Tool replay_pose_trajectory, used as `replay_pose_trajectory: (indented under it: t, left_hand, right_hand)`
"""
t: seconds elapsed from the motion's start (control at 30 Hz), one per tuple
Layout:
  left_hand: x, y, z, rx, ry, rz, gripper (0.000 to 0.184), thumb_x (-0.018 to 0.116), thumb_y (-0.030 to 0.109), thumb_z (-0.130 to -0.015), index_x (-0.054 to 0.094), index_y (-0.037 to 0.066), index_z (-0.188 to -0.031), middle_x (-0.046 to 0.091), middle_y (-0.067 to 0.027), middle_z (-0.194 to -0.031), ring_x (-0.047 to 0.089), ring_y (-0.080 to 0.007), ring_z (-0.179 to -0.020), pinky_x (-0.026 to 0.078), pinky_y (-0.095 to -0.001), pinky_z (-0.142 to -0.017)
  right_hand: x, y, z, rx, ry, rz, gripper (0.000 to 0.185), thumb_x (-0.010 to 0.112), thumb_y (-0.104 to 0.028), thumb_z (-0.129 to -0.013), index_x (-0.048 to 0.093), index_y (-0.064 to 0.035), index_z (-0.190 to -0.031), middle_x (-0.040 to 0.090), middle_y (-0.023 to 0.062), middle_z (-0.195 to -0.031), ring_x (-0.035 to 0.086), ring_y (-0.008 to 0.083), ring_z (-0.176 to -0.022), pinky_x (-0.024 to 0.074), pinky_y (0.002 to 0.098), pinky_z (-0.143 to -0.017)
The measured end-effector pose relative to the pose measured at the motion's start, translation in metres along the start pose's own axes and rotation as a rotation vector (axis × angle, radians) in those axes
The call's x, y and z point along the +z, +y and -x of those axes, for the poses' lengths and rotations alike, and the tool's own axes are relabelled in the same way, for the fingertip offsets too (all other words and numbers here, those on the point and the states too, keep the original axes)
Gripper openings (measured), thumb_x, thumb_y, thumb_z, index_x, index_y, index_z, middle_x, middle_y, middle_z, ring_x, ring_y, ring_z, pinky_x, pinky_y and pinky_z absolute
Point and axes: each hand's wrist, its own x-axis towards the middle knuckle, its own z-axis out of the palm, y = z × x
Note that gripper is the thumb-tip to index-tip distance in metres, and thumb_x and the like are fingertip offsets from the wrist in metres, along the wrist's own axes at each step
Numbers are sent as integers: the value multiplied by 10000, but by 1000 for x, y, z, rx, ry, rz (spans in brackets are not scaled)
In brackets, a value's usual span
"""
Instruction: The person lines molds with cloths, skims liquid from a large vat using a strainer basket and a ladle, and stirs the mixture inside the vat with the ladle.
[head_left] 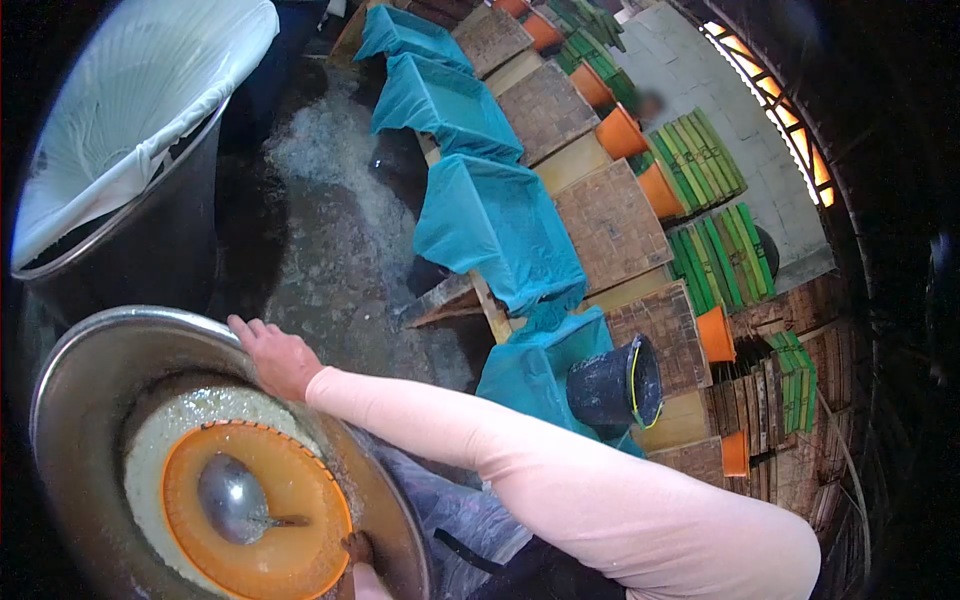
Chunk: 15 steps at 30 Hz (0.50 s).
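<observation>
My right hand [275, 357], in a pale pink sleeve, grips the upper rim of a large metal pot [85, 352]. At the lower rim of an orange basket [342, 482], my left hand [357, 552] is partly visible, its fingers closed on the edge. The basket sits inside the pot, surrounded by a pale, curd-like mass [150, 445]. Yellowish liquid fills the basket, and a round metal ladle [232, 490] lies in it.
A cloth-lined vat [150, 90] stands at upper left. Blue cloth-lined boxes [505, 225] run diagonally beside wooden boards [610, 225]. A dark bucket [605, 385] sits on one box. Green frames [700, 160] and orange containers [622, 132] lie farther right. The floor [335, 220] looks wet.
</observation>
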Motion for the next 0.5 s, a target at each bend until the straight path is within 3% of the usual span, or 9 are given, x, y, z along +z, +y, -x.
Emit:
replay_pose_trajectory:
  t: [0.03,0.17,0.3,0.4,0.5]
  left_hand:
    - [-26,16,3,-95,-66,99,285,476,157,-890,589,50,-1129,597,-106,-1093,511,-285,-1114,277,-602,-1044]
    - [-13,3,1,42,-42,-8,297,476,156,-899,587,45,-1151,593,-111,-1156,497,-293,-1145,261,-601,-1055]
    - [-3,-4,3,-16,-40,65,295,473,152,-901,586,45,-1152,589,-115,-1158,481,-296,-1162,249,-604,-1067]
    - [14,-11,-1,89,-5,-118,302,462,147,-908,576,44,-1167,579,-125,-1189,458,-291,-1201,232,-605,-1084]
    - [-24,9,4,-52,-93,61,285,455,161,-917,578,69,-1157,571,-127,-1194,455,-293,-1210,219,-614,-1091]
  right_hand:
    - [4,1,1,0,6,0,711,607,-50,-782,304,-16,-1424,552,180,-1114,605,336,-1021,542,429,-800]
    - [0,-1,2,23,-16,-24,718,602,-47,-779,300,-22,-1430,552,180,-1119,602,340,-1031,539,435,-805]
    - [-2,-1,2,23,-19,-21,716,599,-47,-780,300,-25,-1430,553,178,-1117,603,336,-1031,543,433,-794]
    - [-2,-2,3,10,-8,-32,713,597,-46,-781,300,-26,-1429,554,175,-1115,605,334,-1027,549,431,-780]
    - [-1,-1,3,12,-9,-14,713,597,-46,-782,300,-27,-1429,554,172,-1116,607,330,-1023,552,429,-773]
